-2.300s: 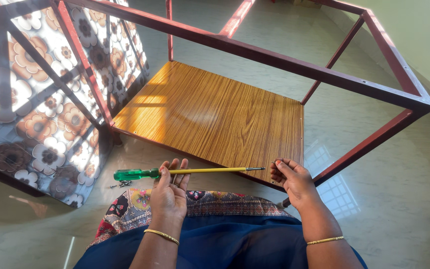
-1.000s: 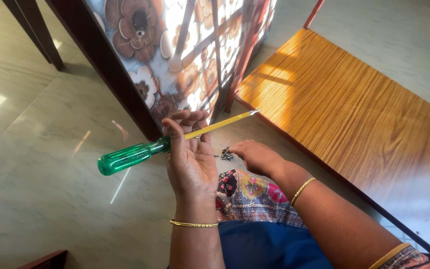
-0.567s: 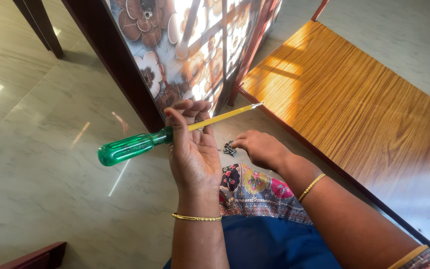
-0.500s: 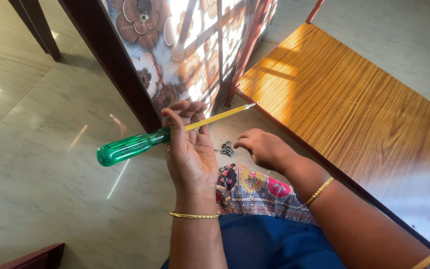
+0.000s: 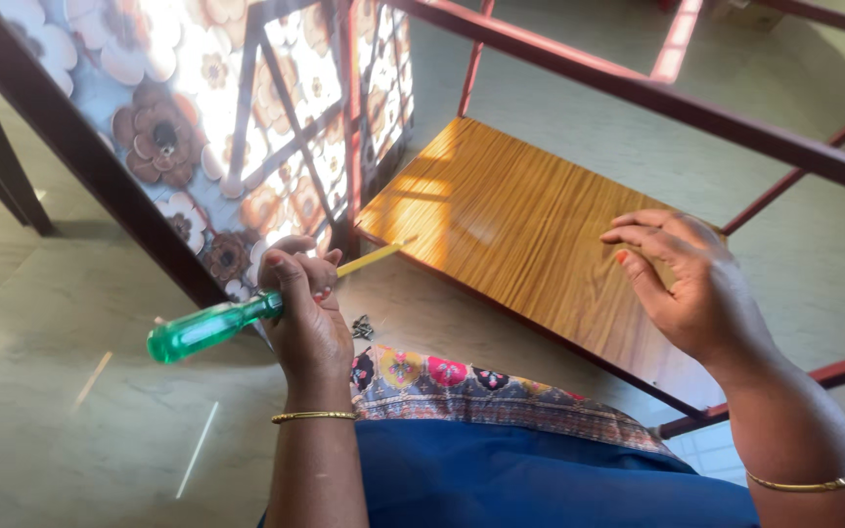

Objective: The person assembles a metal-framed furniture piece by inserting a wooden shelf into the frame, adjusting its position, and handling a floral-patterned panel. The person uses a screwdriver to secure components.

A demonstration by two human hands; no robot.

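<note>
My left hand (image 5: 305, 313) grips a screwdriver (image 5: 209, 329) with a clear green handle and a yellow shaft that points right toward the wooden board. My right hand (image 5: 689, 284) hovers over the near right part of the orange wood-grain board (image 5: 511, 225), fingers curled and pinched together; whether a small piece sits between them cannot be told. A little heap of dark screws (image 5: 361, 328) lies on the floor just right of my left hand, by the board's near corner.
A dark red metal frame (image 5: 638, 93) stands around and over the board, one bar crossing the upper view. A flower-patterned panel (image 5: 198, 117) with dark bars leans at upper left. The floor (image 5: 70, 420) is glossy pale tile. Blue and patterned cloth covers my lap (image 5: 501, 460).
My right hand has lifted from the screws on the floor and moved right, over the board. The view has swung right and up. My left hand still holds the screwdriver.
</note>
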